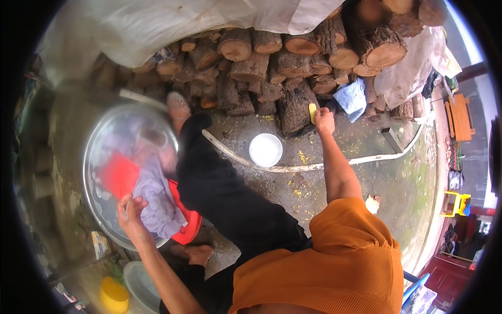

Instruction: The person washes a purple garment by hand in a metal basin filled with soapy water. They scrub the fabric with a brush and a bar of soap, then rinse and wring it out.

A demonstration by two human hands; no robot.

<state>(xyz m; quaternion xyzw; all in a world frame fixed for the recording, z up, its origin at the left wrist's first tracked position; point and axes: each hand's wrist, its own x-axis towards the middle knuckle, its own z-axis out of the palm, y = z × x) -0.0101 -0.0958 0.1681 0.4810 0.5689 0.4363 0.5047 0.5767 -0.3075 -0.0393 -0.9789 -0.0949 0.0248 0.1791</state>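
Note:
My right hand is stretched forward to the foot of the stacked firewood and grips a small yellow bar, held upright against a log. My left hand rests with its fingers apart on wet lilac cloth that hangs over the rim of a large metal basin. The basin holds water and more laundry, including a red piece. A red stool shows under my black-clad leg, which reaches out towards the logs.
A small white bowl sits on the wet concrete beside a white hose. A blue cloth lies on the logs. A yellow cup and a pale basin stand at lower left. White plastic sheeting covers the woodpile.

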